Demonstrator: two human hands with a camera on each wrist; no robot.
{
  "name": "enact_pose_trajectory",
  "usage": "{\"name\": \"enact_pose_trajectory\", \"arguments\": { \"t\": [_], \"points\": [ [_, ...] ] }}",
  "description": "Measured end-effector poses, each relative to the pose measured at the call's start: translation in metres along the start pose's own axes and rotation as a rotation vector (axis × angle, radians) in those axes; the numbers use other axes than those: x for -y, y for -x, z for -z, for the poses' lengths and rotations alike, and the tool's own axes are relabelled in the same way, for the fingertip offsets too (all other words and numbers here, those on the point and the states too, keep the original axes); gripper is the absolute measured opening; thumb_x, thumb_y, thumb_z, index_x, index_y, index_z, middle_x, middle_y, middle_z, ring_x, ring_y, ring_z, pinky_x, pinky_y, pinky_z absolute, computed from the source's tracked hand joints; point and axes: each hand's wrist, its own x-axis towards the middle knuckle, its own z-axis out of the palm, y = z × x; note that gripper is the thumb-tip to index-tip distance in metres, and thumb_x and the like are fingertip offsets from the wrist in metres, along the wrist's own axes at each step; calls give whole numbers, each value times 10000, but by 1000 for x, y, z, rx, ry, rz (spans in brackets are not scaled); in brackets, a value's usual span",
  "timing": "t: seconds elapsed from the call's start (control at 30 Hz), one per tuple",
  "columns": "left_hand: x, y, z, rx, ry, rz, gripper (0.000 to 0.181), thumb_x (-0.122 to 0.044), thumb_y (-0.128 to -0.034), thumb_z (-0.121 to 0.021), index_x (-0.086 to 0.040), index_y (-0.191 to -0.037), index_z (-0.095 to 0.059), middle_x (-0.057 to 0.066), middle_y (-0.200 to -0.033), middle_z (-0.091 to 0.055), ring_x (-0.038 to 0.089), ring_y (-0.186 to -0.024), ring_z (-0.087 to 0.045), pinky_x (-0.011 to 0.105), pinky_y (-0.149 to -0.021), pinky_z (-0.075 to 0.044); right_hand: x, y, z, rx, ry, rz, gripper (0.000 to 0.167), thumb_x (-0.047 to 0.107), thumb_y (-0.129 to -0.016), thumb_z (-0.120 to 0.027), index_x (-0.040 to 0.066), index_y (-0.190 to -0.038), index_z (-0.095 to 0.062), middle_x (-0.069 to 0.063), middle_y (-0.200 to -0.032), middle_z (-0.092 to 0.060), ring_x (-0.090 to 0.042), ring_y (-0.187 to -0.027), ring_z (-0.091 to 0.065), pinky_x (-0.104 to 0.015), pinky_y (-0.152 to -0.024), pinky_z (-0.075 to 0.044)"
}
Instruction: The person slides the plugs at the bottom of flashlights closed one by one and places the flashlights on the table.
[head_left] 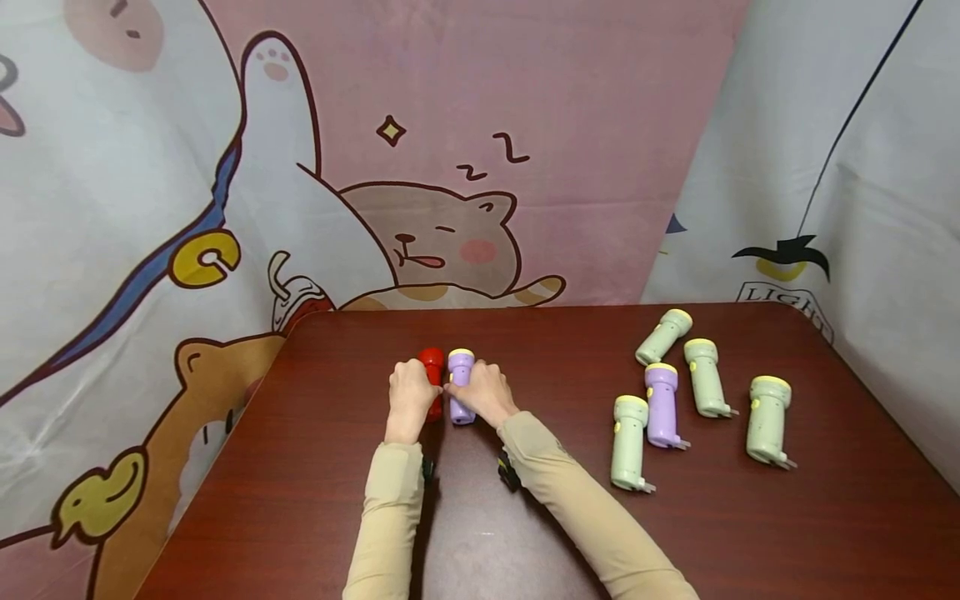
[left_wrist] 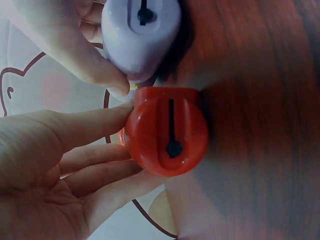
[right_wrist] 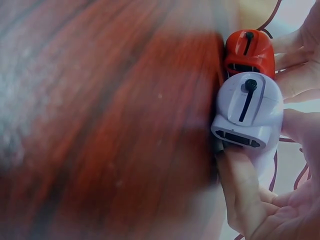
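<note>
A red flashlight (head_left: 431, 358) and a purple flashlight (head_left: 461, 364) lie side by side near the middle of the table, with a narrow gap between them in the head view. My left hand (head_left: 408, 392) grips the red one from its left side, thumb and fingers about its body. The purple one is held by my right hand (head_left: 487, 393) from the right. In the left wrist view the flat tail end of the red flashlight (left_wrist: 167, 132) faces the camera, its dark plug slot showing. The right wrist view shows the tail of the purple flashlight (right_wrist: 250, 105), its plug folded in.
On the right of the table (head_left: 547, 533) lie several pale green flashlights (head_left: 628, 442) and another purple flashlight (head_left: 662, 404). Most have plug prongs sticking out at the tail. A cartoon-printed cloth (head_left: 585, 150) hangs behind the table's far edge.
</note>
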Motion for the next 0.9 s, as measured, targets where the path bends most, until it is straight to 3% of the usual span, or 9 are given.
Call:
{"name": "enact_pose_trajectory", "arguments": {
  "t": [0.47,0.9],
  "points": [
    [0,-2,-3,2,9,-1,273,-84,-634,-841,96,-757,-676,289,-781,-658,470,-743,-649,502,-688,-539,-2,2,6,18,12,17,638,519,-760,-712,-61,-992,-583,-172,-836,-633,-336,-746,-662,-407,-646,-539],
    [3,-2,-3,2,8,0,281,-84,-634,-843,100,-768,-678,295,-783,-663,468,-725,-651,498,-677,-545,-2,6,20,-22,38,30,591,493,-786,-696,-45,-996,-570,-218,-874,-657,-367,-767,-670,-440,-641,-535]
  ]
}}
